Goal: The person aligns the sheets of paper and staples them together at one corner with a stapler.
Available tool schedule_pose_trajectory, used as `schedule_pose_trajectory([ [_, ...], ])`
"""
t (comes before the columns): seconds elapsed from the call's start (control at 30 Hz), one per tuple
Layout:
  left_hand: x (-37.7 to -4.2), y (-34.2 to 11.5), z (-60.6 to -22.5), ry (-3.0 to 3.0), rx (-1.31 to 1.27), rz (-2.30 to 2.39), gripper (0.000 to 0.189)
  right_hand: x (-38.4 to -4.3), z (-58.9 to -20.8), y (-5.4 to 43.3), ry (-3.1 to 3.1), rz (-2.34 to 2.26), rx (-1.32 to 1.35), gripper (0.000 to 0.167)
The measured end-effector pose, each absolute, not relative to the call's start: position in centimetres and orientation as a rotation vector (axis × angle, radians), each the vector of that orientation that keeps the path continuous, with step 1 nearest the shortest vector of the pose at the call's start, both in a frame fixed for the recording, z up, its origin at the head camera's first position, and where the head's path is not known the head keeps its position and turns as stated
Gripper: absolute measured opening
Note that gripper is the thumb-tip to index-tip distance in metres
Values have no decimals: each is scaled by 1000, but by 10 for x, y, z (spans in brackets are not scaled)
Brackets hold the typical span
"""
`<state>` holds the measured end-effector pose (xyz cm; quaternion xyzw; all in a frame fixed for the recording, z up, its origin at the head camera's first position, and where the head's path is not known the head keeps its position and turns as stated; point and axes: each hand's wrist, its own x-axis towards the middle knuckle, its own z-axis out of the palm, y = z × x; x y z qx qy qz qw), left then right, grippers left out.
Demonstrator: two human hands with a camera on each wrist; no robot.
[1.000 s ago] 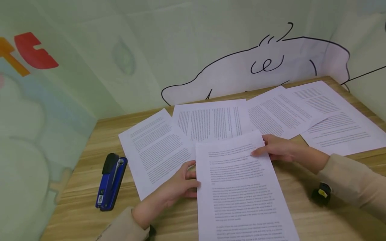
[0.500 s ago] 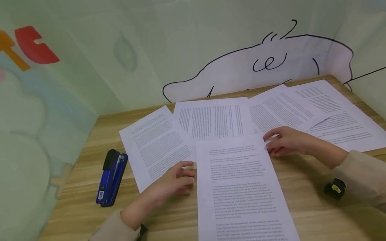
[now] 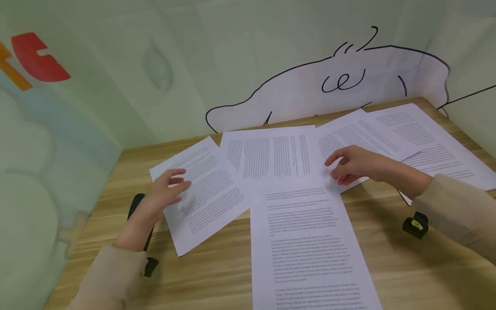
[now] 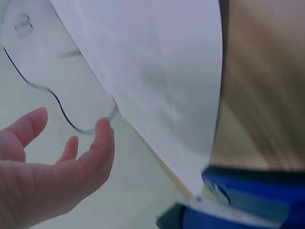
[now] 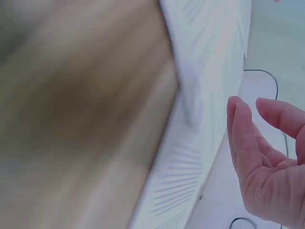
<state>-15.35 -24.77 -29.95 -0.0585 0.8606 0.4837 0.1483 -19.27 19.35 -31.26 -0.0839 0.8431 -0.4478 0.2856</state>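
My left hand [image 3: 164,193] hovers over the left printed sheet [image 3: 213,193], fingers loosely bent and holding nothing. Behind its forearm the stapler [image 3: 136,203] is mostly hidden in the head view; the left wrist view shows its blue body [image 4: 252,191]. My right hand [image 3: 356,163] hangs with relaxed fingers above the upper right corner of the near sheet [image 3: 306,249], over the edge of a tilted printed sheet [image 3: 364,133]. Nothing is between its fingers in the right wrist view. The near sheet lies on the table, its bottom running out of the frame.
A printed sheet turned sideways [image 3: 267,150] lies at the back middle, overlapped by the near sheet. Another sheet [image 3: 434,150] lies at the far right. The wood-grain table [image 3: 217,275] meets a cloth backdrop [image 3: 186,86] with cartoon drawings along its back edge.
My right hand has let go of the near sheet's corner and risen slightly. My left hand has left that sheet's edge and moved left, over the left sheet and in front of the stapler.
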Motion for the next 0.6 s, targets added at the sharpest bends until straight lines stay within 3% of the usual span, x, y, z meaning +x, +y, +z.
schedule_pose_trajectory([
  [0.33, -200, -295, -276, 2506, -198, 1334, 68, -214, -294, 149, 2325, -1134, -328, 38],
  [0.6, -212, -314, -276, 2491, -417, 1269, 78, -230, -292, 108, 2337, -1184, -308, 39],
])
